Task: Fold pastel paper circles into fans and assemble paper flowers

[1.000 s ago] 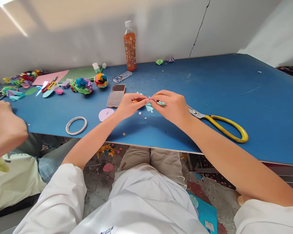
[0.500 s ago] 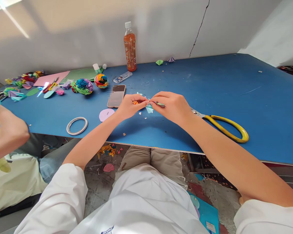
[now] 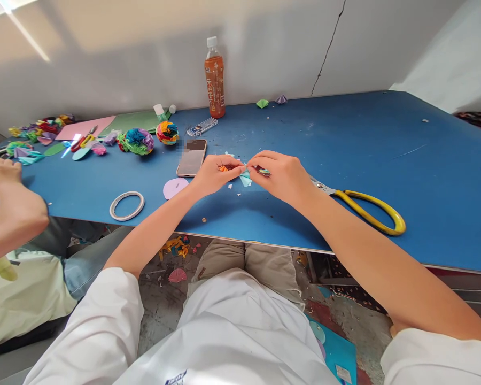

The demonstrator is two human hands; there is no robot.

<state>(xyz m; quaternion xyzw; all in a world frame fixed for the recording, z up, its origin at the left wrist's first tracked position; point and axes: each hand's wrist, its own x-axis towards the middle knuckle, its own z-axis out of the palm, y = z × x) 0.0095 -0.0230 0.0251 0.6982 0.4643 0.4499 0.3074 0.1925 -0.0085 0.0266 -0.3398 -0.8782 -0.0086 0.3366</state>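
- Blue paper: located between both hands' fingertips; contact with the table, I cannot tell.
- Left hand: thumb and forefinger pinched together at its upper tip.
- Right hand: pinched likewise, opposite.
- Handling: I judge it light, thin, easily creased; I would grip the narrow tip gently.

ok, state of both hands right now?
Left hand: closed, fingertips pinching light-blue folded paper; orange bit shows by the fingers, unclear what.
Right hand: closed, pinching the same paper; multicoloured piece under the fingers, unclear what.
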